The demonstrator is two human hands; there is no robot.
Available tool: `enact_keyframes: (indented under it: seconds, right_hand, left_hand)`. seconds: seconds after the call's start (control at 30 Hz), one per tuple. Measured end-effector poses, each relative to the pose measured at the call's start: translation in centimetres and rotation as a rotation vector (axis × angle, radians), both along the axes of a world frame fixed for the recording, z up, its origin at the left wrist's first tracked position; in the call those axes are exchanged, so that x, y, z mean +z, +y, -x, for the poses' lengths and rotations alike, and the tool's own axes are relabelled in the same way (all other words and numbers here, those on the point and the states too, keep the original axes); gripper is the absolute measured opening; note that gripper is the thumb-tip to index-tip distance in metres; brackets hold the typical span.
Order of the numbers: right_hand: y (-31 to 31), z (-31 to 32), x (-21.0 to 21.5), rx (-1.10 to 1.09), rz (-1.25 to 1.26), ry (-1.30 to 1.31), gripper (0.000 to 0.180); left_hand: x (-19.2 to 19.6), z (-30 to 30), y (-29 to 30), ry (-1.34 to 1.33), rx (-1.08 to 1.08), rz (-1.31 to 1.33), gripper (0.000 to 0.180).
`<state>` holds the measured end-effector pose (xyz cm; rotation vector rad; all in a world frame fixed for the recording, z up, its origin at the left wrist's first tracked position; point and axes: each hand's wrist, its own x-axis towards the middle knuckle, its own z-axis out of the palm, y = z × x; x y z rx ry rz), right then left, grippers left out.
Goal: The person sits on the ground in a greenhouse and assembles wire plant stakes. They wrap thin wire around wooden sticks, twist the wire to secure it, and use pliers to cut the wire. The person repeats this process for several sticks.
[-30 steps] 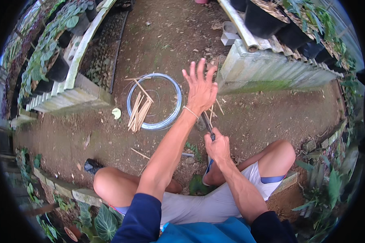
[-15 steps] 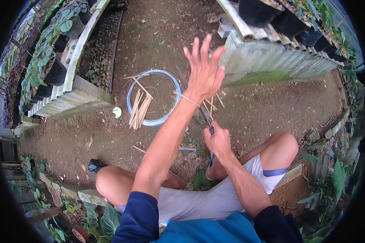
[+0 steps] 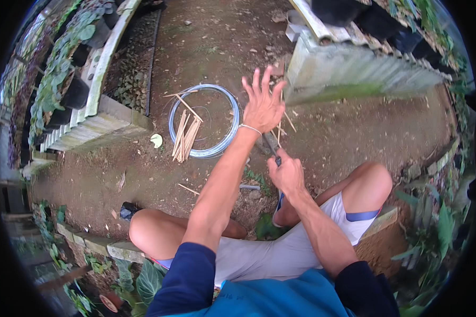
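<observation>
My left hand [image 3: 262, 103] is stretched out over the dirt with fingers spread and nothing in it, just right of a coil of grey wire [image 3: 225, 140]. A thin band or wire loops my left wrist. My right hand [image 3: 286, 171] is closed on the handle of a dark tool [image 3: 270, 143], maybe a knife or pliers, whose tip points toward the left hand. A bundle of thin bamboo sticks [image 3: 185, 136] lies inside the coil. More sticks [image 3: 286, 120] lie on the ground beside the left hand.
I sit on a low brick edge with bare knees raised. A corrugated sheet wall [image 3: 354, 79] stands at the right with black pots above. Potted plants [image 3: 63, 68] line a raised bed at the left. A loose stick [image 3: 188, 188] lies on the dirt.
My left hand has drawn back slightly toward me, still spread open. My right hand stays closed on the tool in about the same place.
</observation>
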<state>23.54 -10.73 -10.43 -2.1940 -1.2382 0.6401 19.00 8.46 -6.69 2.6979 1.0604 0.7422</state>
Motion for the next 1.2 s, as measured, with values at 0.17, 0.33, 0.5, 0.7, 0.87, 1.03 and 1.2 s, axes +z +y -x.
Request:
enact_keyframes:
  seconds: [0.17, 0.33, 0.5, 0.7, 0.87, 1.03, 1.2]
  right_hand:
    - [-0.2, 0.1, 0.1, -0.001, 0.005, -0.021, 0.027]
    - [-0.2, 0.0, 0.0, 0.010, -0.001, -0.004, 0.030]
    - [0.0, 0.0, -0.5, 0.032, 0.041, -0.043, 0.030]
    - [0.1, -0.6, -0.5, -0.056, 0.102, 0.009, 0.030]
    - [0.7, -0.5, 0.6, -0.090, 0.078, 0.085, 0.028]
    - [1.3, -0.9, 2.6, -0.072, 0.110, 0.201, 0.032]
    - [1.4, -1.5, 5.2, 0.023, 0.145, 0.217, 0.033]
  left_hand:
    - [2.1, -0.9, 1.6, -0.425, -0.156, -0.127, 0.055]
    - [1.2, 0.4, 0.6, -0.408, -0.128, -0.134, 0.057]
    - [-1.3, 0.8, 0.1, -0.386, -0.107, -0.073, 0.060]
    - [-2.4, 3.7, 1.5, -0.834, 0.222, -0.013, 0.058]
    - [-10.3, 7.7, -3.3, -0.400, 0.211, 0.480, 0.068]
    - [-15.4, 7.8, -5.4, -0.427, 0.009, 0.795, 0.021]
    - [-14.3, 8.5, -5.4, -0.530, 0.030, 0.584, 0.014]
